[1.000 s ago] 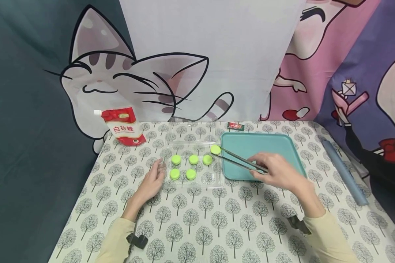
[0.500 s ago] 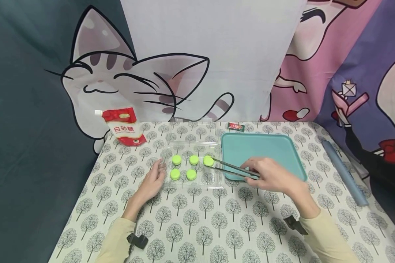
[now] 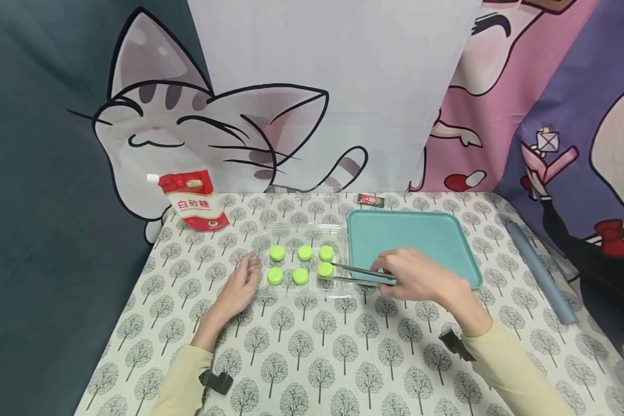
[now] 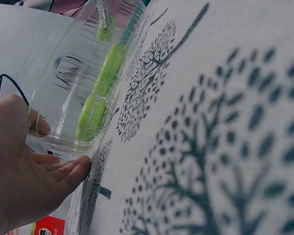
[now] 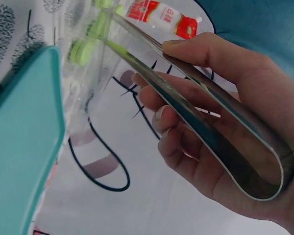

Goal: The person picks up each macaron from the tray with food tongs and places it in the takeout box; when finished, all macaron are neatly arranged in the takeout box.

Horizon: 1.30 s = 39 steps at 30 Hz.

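Observation:
My right hand (image 3: 413,273) holds metal tongs (image 3: 366,273), seen large in the right wrist view, where thumb and fingers lie along the two arms. The tong tips stand either side of a green macaron (image 3: 325,269) at the front right of a clear plastic container (image 3: 338,289). Several other green macarons (image 3: 301,276) sit in two rows inside the container. My left hand (image 3: 241,284) holds the container's left edge; in the left wrist view its thumb (image 4: 39,125) shows through the clear wall and its fingers (image 4: 71,172) stretch along the outside near the cloth.
A teal tray (image 3: 411,231) lies right of the container, whose clear lid (image 3: 304,205) stands raised behind. A red-and-white sugar pouch (image 3: 195,201) is back left. A small dark green-and-red packet (image 3: 371,200) lies behind the tray; a grey-blue roll (image 3: 543,274) lies far right.
The tongs carry a macaron from the tray's side leftward and down into the container, over the back-right macaron to the front-right place. My left hand has kept its place.

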Each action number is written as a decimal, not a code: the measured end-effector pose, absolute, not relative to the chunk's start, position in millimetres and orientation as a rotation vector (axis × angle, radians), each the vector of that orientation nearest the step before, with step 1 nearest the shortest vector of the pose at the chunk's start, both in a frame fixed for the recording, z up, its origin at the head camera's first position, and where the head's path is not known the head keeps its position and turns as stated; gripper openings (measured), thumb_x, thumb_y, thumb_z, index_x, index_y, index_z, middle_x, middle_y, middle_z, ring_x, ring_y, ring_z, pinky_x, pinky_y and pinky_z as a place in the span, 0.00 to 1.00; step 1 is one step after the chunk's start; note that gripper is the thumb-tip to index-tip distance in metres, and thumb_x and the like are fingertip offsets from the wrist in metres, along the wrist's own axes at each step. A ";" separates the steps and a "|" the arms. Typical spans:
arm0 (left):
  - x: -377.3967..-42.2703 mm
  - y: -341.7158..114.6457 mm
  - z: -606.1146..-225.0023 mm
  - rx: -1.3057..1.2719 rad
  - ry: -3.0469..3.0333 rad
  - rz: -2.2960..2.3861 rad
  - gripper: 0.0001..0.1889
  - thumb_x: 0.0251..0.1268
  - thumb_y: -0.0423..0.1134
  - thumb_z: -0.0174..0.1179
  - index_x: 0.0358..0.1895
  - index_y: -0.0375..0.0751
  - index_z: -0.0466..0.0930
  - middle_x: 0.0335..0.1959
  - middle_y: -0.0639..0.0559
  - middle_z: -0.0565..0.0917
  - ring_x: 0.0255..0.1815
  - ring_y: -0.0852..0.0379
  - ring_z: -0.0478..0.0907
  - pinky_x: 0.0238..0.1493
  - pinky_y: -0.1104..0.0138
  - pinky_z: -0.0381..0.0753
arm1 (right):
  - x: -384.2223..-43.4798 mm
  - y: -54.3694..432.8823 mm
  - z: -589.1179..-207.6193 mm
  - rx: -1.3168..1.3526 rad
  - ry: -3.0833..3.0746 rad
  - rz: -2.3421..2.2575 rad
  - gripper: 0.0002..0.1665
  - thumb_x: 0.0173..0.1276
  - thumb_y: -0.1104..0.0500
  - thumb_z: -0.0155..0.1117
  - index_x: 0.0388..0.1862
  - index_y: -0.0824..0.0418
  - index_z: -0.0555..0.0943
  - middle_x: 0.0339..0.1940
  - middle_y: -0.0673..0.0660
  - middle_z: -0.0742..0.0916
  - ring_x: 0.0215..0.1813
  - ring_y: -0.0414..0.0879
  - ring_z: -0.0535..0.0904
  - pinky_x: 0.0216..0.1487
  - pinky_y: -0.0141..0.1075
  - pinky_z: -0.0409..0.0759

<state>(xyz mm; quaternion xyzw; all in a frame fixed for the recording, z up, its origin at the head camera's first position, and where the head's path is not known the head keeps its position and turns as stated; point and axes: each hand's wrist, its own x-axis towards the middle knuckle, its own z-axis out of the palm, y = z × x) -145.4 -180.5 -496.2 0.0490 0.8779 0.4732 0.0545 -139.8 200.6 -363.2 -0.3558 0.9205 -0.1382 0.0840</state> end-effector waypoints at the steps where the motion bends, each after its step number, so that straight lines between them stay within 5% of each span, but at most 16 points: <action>1: -145.4 -180.7 -496.3 0.149 2.666 1.437 0.31 0.79 0.37 0.44 0.80 0.36 0.50 0.73 0.34 0.70 0.72 0.37 0.71 0.78 0.46 0.65 | -140.2 198.2 -361.2 -1.057 2.742 -0.390 0.19 0.57 0.59 0.72 0.48 0.64 0.87 0.40 0.54 0.89 0.27 0.33 0.74 0.29 0.26 0.77; 9: -145.4 -181.4 -496.4 0.147 2.669 1.439 0.30 0.80 0.38 0.45 0.80 0.36 0.51 0.73 0.34 0.71 0.72 0.38 0.71 0.78 0.46 0.65 | -140.5 184.9 -350.7 -0.974 2.702 -0.289 0.20 0.57 0.61 0.72 0.49 0.65 0.86 0.43 0.58 0.89 0.17 0.33 0.64 0.18 0.23 0.69; 14: -145.6 -181.0 -495.2 0.157 2.671 1.440 0.30 0.80 0.38 0.45 0.80 0.36 0.51 0.72 0.34 0.71 0.72 0.37 0.71 0.78 0.47 0.65 | -139.1 183.5 -348.0 -0.938 2.702 -0.265 0.22 0.57 0.60 0.73 0.51 0.65 0.86 0.48 0.60 0.89 0.17 0.33 0.66 0.20 0.24 0.72; 30: -145.7 -181.1 -495.5 0.151 2.655 1.461 0.30 0.80 0.38 0.45 0.80 0.35 0.50 0.72 0.33 0.70 0.72 0.37 0.71 0.77 0.46 0.67 | -136.2 185.1 -342.4 -0.917 2.701 -0.277 0.21 0.57 0.59 0.74 0.49 0.65 0.86 0.42 0.57 0.89 0.18 0.34 0.66 0.18 0.25 0.69; 39: -145.2 -181.4 -495.4 0.149 2.661 1.444 0.31 0.80 0.38 0.44 0.80 0.36 0.50 0.73 0.34 0.70 0.72 0.37 0.71 0.78 0.47 0.65 | -133.3 200.5 -343.8 -1.005 2.772 -0.319 0.20 0.58 0.57 0.73 0.48 0.64 0.86 0.39 0.53 0.89 0.30 0.37 0.78 0.34 0.32 0.83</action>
